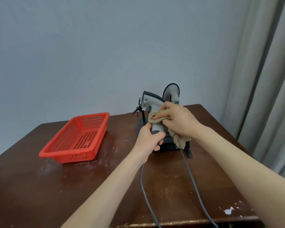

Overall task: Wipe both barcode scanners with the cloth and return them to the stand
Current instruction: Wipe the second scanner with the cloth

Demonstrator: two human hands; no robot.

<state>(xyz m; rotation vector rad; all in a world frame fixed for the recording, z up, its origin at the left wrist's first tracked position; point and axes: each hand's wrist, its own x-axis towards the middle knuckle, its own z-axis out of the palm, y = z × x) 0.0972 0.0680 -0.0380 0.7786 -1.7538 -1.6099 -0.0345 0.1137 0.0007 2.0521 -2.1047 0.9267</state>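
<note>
Trouble may come from the grey cables (196, 190) trailing over the brown wooden surface's (89, 186) near edge: a snag could topple the black stand (169, 145) near the far edge. The left hand (146, 139) grips the grey pistol-shaped barcode scanner's (152, 102) handle just above the stand; the right hand (178, 119) clasps the beige cloth (179, 140) round that handle.

Left hand (148, 137): fingers curled round the bottom of the scanner (156, 127) handle.
Right hand (177, 119): clutches the cloth (179, 141), pressing it against that handle, just above.
Forearms: bare, stretched forward, converging.
</note>
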